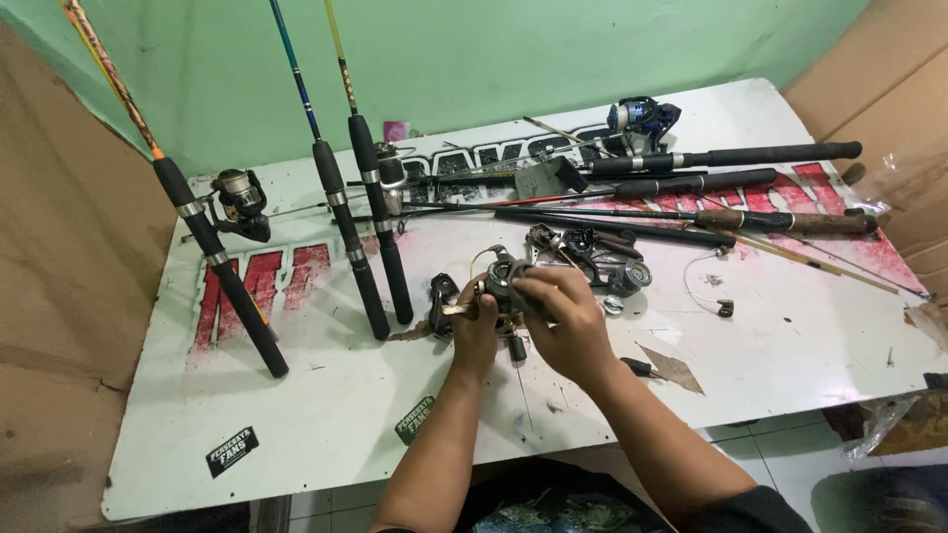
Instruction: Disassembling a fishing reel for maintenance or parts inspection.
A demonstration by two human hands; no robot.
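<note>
At a white board table (pixel 326 415) printed with red and black lettering, I work on a dark metal spinning reel (pixel 499 291), held just above the middle of the surface. My left hand (pixel 476 331) is closed around the reel's near left side, fingers wrapped tight on the body. My right hand (pixel 563 321) comes over the top from the right, fingertips pinched together on the upper part of the reel; exactly which piece they grip is hidden under my knuckles.

The reel looks partly taken apart. Just beyond my hands lies a cluster of loose dark reel parts (pixel 583 252), a small round silver spool piece (pixel 629 278) among them, and a short curl of white wire (pixel 703 286) to the right. By my judgement the stripping down is well along, but the body in my hands remains in several pieces and nothing here looks reassembled.

To the left, three black-handled fishing rods lean against the green wall (pixel 474 49), the leftmost one (pixel 212 247) carrying a silver-and-black reel (pixel 240 202). On the far side of the table more rods (pixel 711 183) lie flat, one with a blue reel (pixel 642 118) beside it. Brown cardboard sheets (pixel 59 296) flank the table on both sides.
</note>
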